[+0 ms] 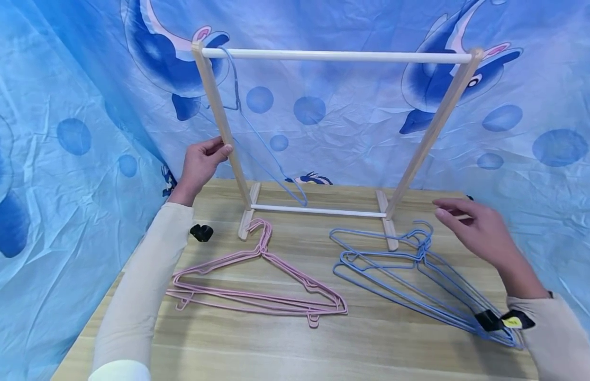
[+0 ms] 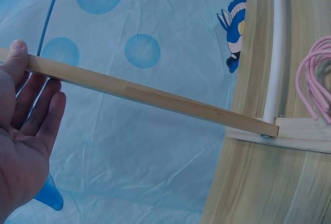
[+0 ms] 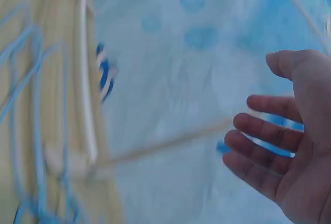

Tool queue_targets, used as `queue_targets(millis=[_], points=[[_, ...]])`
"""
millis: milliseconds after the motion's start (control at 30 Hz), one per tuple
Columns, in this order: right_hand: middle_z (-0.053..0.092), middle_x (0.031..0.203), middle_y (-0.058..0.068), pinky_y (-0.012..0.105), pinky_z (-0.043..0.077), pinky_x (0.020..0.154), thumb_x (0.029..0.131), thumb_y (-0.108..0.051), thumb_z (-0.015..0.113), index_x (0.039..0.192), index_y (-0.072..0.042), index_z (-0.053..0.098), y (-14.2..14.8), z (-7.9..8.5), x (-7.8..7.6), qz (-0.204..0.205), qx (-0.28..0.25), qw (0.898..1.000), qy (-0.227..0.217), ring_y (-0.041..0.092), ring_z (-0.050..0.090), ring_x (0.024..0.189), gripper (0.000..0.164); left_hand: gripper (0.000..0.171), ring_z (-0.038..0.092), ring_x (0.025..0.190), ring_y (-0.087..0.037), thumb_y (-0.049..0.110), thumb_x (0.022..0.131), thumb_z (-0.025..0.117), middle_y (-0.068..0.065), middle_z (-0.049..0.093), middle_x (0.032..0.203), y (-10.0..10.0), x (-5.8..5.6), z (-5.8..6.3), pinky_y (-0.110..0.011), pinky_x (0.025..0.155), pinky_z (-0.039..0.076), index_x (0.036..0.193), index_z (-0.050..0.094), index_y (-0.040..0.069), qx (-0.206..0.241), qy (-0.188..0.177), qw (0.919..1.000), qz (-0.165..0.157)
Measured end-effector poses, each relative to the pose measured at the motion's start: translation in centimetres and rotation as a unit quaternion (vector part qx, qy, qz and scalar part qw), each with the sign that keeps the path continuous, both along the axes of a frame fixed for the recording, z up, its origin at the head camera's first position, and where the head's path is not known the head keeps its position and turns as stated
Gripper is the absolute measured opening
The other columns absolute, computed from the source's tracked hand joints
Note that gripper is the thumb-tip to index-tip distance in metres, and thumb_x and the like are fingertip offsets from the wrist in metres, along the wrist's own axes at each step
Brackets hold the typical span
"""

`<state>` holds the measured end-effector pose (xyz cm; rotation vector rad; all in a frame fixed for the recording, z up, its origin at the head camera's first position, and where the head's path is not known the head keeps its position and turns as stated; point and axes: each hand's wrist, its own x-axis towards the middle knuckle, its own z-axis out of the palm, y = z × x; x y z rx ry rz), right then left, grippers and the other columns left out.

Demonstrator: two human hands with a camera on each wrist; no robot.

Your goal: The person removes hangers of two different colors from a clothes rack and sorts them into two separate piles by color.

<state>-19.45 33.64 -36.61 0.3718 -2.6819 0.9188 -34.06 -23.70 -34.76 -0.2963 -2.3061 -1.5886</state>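
Observation:
My left hand pinches the left wooden post of a clothes rack, thumb on the near side and fingers behind, as the left wrist view also shows. A blue hanger hangs from the white top bar near that post. My right hand is held above the table with relaxed, parted fingers and nothing in them. Nearest to it lie several blue hangers, overlapping on the table. A bunch of pink hangers lies on the table at left centre. The right wrist view is blurred.
The rack's right post and its feet stand on the wooden table. A white lower bar joins the posts. Behind and at both sides hangs a blue cloth with dolphin-like figures.

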Motion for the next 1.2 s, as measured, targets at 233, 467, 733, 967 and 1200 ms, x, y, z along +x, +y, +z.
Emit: queue_targets(millis=[233, 467, 733, 967, 1200], points=[[0.069, 0.128, 0.012, 0.007, 0.047, 0.08, 0.105, -0.038, 0.058, 0.137, -0.017, 0.067, -6.9, 3.7, -1.8, 0.04, -0.032, 0.999, -0.009, 0.003, 0.063, 0.102, 0.039, 0.048, 0.067, 0.112, -0.013, 0.034, 0.1, 0.067, -0.017, 0.068, 0.131, -0.1, 0.0, 0.1, -0.035, 0.101, 0.056, 0.142, 0.062, 0.012, -0.009, -0.009, 0.9999, 0.004], [0.069, 0.126, 0.009, 0.036, 0.052, 0.083, 0.105, -0.045, 0.055, 0.138, -0.02, 0.066, -12.7, 5.9, -4.4, 0.084, -0.074, 0.994, -0.006, 0.025, 0.064, 0.106, 0.043, 0.049, 0.067, 0.112, -0.015, 0.037, 0.099, 0.068, -0.018, 0.068, 0.131, -0.1, 0.3, 0.2, -0.037, 0.102, 0.055, 0.142, 0.063, 0.013, -0.012, -0.005, 0.9999, 0.006], [0.07, 0.123, 0.009, 0.033, 0.058, 0.082, 0.105, -0.045, 0.055, 0.138, -0.016, 0.066, -18.3, 6.9, -7.0, 0.148, -0.137, 0.979, -0.024, 0.025, 0.066, 0.103, 0.045, 0.048, 0.067, 0.114, -0.017, 0.034, 0.1, 0.068, -0.018, 0.067, 0.133, -0.2, 0.1, 0.1, -0.037, 0.102, 0.055, 0.142, 0.062, 0.013, -0.012, -0.009, 0.9999, 0.004], [0.07, 0.117, 0.014, 0.038, 0.06, 0.087, 0.105, -0.043, 0.057, 0.136, -0.011, 0.067, -22.9, 7.1, -8.7, 0.184, -0.215, 0.957, -0.068, 0.025, 0.067, 0.103, 0.046, 0.049, 0.067, 0.115, -0.019, 0.037, 0.099, 0.067, -0.018, 0.067, 0.132, 0.0, 0.3, 0.2, -0.039, 0.103, 0.055, 0.142, 0.062, 0.015, -0.013, -0.014, 0.9998, 0.002], [0.07, 0.117, 0.014, 0.043, 0.06, 0.09, 0.105, -0.044, 0.055, 0.137, -0.01, 0.065, -26.3, 6.9, -10.2, 0.208, -0.245, 0.939, -0.125, 0.026, 0.067, 0.102, 0.048, 0.049, 0.067, 0.113, -0.017, 0.037, 0.099, 0.068, -0.018, 0.067, 0.132, -0.1, 0.3, 0.1, -0.039, 0.102, 0.055, 0.142, 0.062, 0.014, -0.011, -0.012, 0.9999, 0.006]])
